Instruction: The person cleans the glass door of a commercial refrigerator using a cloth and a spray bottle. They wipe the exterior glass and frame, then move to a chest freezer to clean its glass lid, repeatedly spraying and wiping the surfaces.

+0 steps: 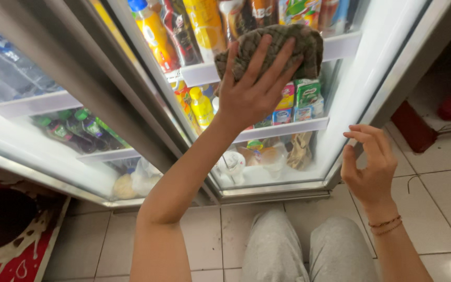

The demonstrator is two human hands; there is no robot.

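A glass-doored drinks fridge (pixel 361 78) fills the far side, its shelves stocked with bottles and cartons. Against the glass of the right door, the left hand (pixel 254 89) presses a crumpled brown-green checked cloth (pixel 293 44), fingers spread flat over it. To the right and nearer, the right hand (pixel 369 162) holds nothing, its fingers loosely curled, fingertips just beside the door's white frame.

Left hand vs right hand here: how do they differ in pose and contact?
The left hand is raised, fingers spread flat, pressing a checked cloth against the fridge door glass. The right hand sits lower, fingers curled, holding nothing, close to the door frame; contact is unclear. Both are bare; only the right wrist wears bracelets.
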